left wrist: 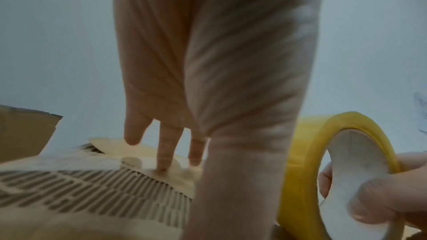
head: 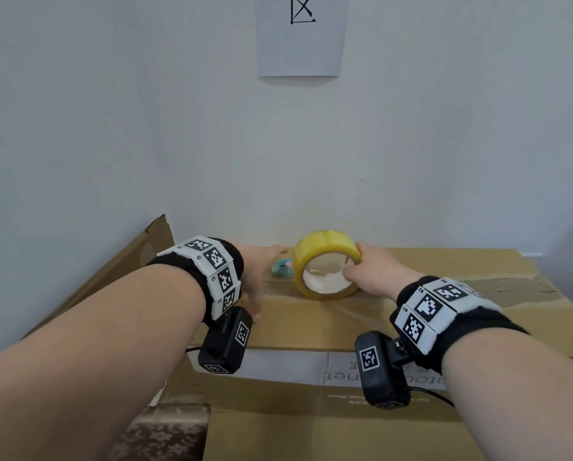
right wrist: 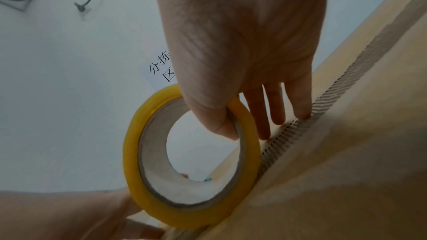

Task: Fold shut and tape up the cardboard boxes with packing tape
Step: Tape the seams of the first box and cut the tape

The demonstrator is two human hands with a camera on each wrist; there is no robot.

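Thumb inside tape roll

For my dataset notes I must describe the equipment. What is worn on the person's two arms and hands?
Both forearms are bare, with no sleeves or gloves. The left hand and the right hand each have a black wristband carrying white square tiles printed with black coded markers. Under each wrist hangs a small black camera block, also bearing markers, with a thin black cable trailing from it.
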